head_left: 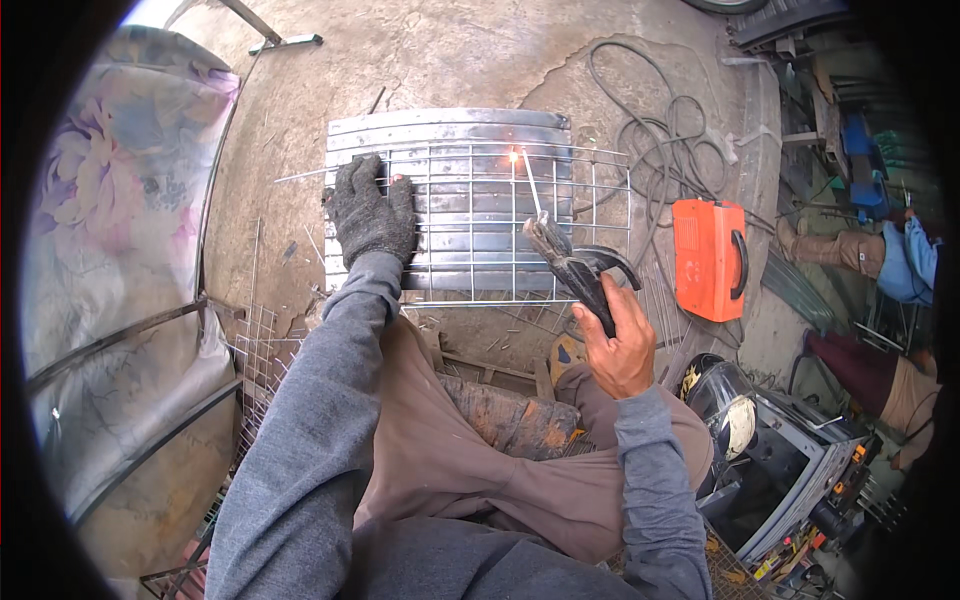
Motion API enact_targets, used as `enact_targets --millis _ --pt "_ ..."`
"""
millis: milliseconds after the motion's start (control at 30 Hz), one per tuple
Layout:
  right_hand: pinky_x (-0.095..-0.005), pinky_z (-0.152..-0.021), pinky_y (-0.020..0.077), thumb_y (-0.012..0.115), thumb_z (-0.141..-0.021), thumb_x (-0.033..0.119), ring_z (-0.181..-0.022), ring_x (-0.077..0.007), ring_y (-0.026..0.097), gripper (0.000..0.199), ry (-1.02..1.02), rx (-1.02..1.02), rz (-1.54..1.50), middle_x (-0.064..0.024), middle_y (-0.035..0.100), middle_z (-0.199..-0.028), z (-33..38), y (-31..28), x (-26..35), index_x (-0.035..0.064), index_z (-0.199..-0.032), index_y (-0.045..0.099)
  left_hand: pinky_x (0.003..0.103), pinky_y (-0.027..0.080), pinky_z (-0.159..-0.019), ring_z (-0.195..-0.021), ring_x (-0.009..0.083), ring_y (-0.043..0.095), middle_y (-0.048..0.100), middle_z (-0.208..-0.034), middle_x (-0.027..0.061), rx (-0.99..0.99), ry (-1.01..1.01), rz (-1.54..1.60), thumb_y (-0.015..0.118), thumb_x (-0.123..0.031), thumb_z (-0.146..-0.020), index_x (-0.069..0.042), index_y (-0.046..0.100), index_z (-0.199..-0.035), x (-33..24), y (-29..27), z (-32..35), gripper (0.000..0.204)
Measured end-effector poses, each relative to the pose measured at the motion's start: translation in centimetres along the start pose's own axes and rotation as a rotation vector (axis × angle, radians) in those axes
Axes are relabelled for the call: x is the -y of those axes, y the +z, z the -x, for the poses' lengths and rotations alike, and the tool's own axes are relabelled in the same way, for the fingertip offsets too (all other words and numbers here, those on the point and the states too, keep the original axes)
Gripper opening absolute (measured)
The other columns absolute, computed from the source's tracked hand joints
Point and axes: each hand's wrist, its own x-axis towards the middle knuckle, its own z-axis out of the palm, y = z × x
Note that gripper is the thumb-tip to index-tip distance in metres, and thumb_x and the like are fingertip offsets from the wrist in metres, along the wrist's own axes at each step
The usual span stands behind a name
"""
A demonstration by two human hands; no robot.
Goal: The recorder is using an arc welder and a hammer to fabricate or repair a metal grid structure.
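**Spark at the wire grid**

A gloved left hand [372,212] lies flat, fingers spread, on the left part of a wire mesh grid [480,222] that rests on a corrugated metal sheet [450,125] on the concrete floor. Right of it, over the grid's lower right corner, the bare right hand [618,345] is closed around an electrode holder [572,268]. Its welding rod [530,182] slants up to a bright spark [514,156] near the grid's upper edge. Further right of the grid, an orange welding machine [708,258] sits beside coiled cables [655,130]. A dark helmet [722,400] lies below it.
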Motion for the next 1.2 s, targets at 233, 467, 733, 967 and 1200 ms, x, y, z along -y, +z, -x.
enact_targets --millis 233,467,733,967,1200 --pt "-0.0421 -0.072 0.0579 0.079 -0.09 0.016 -0.086 -0.0356 0.073 0.045 -0.006 0.013 -0.002 -0.0198 0.071 -0.103 -0.1 0.3 0.3 -0.0033 -0.128 0.064 0.053 0.03 -0.117 -0.136 0.0362 0.048 0.055 -0.14 0.0184 0.026 -0.018 0.013 0.071 -0.033 -0.094 -0.009 0.055 -0.135 -0.3 -0.3 -0.1 0.051" --pt "-0.0421 -0.073 0.0583 0.08 -0.089 0.016 -0.086 -0.0361 0.073 0.045 -0.049 0.027 0.004 -0.0204 0.071 -0.102 -0.3 0.8 0.8 -0.0032 -0.128 0.065 0.053 0.03 -0.117 -0.136 0.0362 0.048 0.054 -0.142 0.0179 0.036 -0.048 0.001 0.07 -0.034 -0.095 -0.01 0.055 -0.137 -0.2 -0.2 0.0 0.05" --pt "-0.0418 -0.075 0.0581 0.08 -0.089 0.017 -0.087 -0.0339 0.073 0.046 -0.137 0.026 -0.007 -0.0181 0.072 -0.102 -0.7 1.9 1.8 -0.002 -0.128 0.065 0.05 0.034 -0.117 -0.135 0.0365 0.049 0.055 -0.143 0.0162 0.028 -0.029 0.077 0.069 -0.033 -0.095 -0.012 0.059 -0.136 0.3 -0.5 -0.1 0.047" --pt "-0.0413 -0.07 0.0567 0.08 -0.089 0.02 -0.081 -0.0312 0.07 0.048 -0.171 0.034 -0.048 -0.0143 0.07 -0.094 -0.8 2.4 2.4 0.0024 -0.131 0.065 0.053 0.028 -0.12 -0.143 0.0368 0.043 0.045 -0.156 0.0188 0.218 0.127 0.001 0.067 -0.042 -0.094 -0.012 0.051 -0.149 3.4 -2.4 -0.3 0.065" --pt "-0.0408 -0.07 0.0568 0.081 -0.088 0.021 -0.08 -0.0315 0.07 0.05 -0.15 0.092 -0.004 -0.0148 0.07 -0.095 -0.6 2.6 2.4 0.0027 -0.132 0.065 0.049 0.034 -0.121 -0.145 0.0391 0.041 0.044 -0.157 0.0198 0.241 0.018 0.02 0.071 -0.043 -0.093 -0.016 0.053 -0.15 2.7 -3.6 -0.6 0.066"
